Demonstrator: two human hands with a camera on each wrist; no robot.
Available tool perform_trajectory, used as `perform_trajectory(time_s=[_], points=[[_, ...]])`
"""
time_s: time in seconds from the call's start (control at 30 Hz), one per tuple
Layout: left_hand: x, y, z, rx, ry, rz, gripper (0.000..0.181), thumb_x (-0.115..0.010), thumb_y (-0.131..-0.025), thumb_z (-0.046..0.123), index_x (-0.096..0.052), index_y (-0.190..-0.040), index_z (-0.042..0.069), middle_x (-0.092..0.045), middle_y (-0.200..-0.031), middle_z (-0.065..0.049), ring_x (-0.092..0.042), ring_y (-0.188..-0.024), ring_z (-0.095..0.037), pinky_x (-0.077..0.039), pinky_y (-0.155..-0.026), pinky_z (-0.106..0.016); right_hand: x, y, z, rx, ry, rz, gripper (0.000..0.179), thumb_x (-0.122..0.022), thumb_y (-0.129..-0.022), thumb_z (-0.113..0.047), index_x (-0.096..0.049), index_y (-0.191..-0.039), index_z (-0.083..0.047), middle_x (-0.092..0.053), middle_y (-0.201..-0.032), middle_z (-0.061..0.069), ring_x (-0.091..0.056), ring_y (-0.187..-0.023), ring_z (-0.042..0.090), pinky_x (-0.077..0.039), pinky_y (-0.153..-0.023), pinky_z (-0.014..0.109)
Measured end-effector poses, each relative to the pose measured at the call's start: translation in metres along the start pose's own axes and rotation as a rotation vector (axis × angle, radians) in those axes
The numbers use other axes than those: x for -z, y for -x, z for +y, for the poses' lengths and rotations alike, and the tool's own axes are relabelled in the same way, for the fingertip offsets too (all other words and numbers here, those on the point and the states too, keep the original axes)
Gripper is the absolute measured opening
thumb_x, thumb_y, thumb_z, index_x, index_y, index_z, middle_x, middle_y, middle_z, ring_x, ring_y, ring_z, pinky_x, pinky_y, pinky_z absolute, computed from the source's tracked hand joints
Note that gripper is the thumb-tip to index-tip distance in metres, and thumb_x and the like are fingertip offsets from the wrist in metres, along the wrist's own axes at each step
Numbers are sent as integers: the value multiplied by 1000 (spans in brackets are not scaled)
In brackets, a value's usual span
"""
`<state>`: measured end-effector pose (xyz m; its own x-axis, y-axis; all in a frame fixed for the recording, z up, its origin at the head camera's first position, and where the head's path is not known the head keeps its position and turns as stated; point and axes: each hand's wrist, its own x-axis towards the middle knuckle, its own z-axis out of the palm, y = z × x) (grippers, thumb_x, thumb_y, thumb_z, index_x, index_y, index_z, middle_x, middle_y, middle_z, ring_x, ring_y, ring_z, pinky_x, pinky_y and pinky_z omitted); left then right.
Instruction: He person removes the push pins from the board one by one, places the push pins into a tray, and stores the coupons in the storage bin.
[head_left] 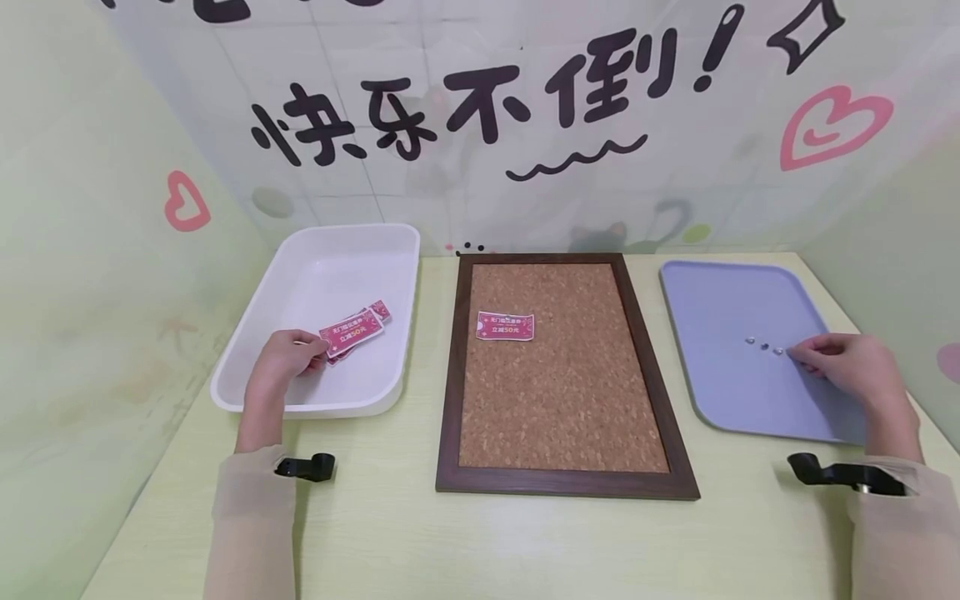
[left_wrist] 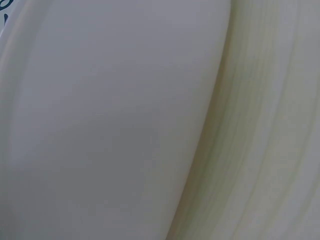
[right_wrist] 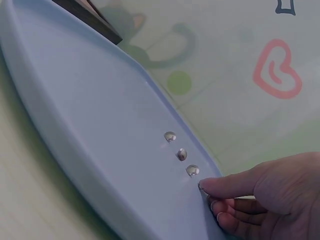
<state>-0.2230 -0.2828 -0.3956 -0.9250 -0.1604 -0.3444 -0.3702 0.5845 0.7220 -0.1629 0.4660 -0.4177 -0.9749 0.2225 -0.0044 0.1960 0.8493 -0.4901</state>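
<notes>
My left hand (head_left: 287, 357) reaches into a white tub (head_left: 330, 267) and pinches the left end of a pink coupon (head_left: 354, 331). More coupons (head_left: 381, 310) lie beneath it. Over the blue tray (head_left: 720, 308), my right hand (head_left: 855, 365) pinches a small shiny thumbtack (right_wrist: 202, 185) between thumb and fingertips, most of it hidden. Several silver thumbtacks (right_wrist: 182, 154) sit in a row on the tray beside those fingertips. One coupon (head_left: 506, 328) is on the upper left of the framed corkboard (head_left: 562, 400), with a tack at its top edge.
The corkboard's dark wooden frame (head_left: 570, 483) lies between tub and tray on the pale table (head_left: 390, 517). A printed wall (head_left: 465, 200) stands behind them, with side panels left and right. The left wrist view shows only the tub's wall (left_wrist: 110, 120) and the tabletop.
</notes>
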Motion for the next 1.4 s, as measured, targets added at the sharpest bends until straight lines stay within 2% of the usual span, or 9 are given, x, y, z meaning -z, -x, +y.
perform_trajectory(time_s=[0.3,0.47,0.67,0.77,0.93,1.17,1.4], points=[[0,-1,-1,7,11,13,43,-58,-102,20,-53,-128,-13,-64,-82,-4,-59,-71,-11,-51,-67,-24,4,2,1,-15,-13,-12,50,-65,-98,-31,-63,-113,17,-70,-70,5,-48,-63,-3,-38,-57,21],[0,-1,-1,-4,9,49,42,-57,-103,21,-53,-129,-12,-65,-90,-8,-60,-74,-11,-51,-68,-24,7,3,2,-26,-46,-31,55,-64,-99,-34,-60,-117,18,-72,-72,8,-50,-63,-7,-38,-59,23],[2,6,1,-13,8,88,43,-53,-102,21,-51,-132,-10,-63,-109,-19,-61,-84,-19,-52,-74,-29,9,4,2,-19,-120,-26,53,-60,-100,-32,-59,-120,17,-70,-71,-4,-56,-63,-4,-39,-60,19],[4,9,2,-32,7,96,45,-51,-103,22,-48,-135,-10,-60,-117,-23,-62,-91,-25,-51,-79,-34,12,5,1,-14,-143,-13,49,-61,-100,-33,-63,-115,14,-68,-70,-10,-56,-63,-4,-40,-61,20],[5,12,6,-71,15,103,48,-49,-105,25,-46,-138,-9,-56,-123,-26,-61,-103,-33,-51,-86,-40,15,7,-9,7,-155,14,45,-62,-100,-36,-64,-111,7,-66,-70,-12,-52,-66,-3,-37,-64,24],[0,16,17,-201,26,93,44,-52,-105,25,-50,-134,-8,-56,-121,-25,-59,-101,-33,-52,-83,-36,17,9,-31,47,-175,19,45,-61,-100,-38,-61,-116,4,-65,-73,-19,-56,-67,-7,-37,-65,22],[-5,25,33,-290,6,88,41,-54,-104,25,-54,-131,-5,-57,-121,-23,-54,-99,-29,-49,-77,-31,14,10,-60,108,-142,36,45,-62,-100,-36,-64,-118,5,-69,-75,-11,-58,-67,-6,-37,-64,23]])
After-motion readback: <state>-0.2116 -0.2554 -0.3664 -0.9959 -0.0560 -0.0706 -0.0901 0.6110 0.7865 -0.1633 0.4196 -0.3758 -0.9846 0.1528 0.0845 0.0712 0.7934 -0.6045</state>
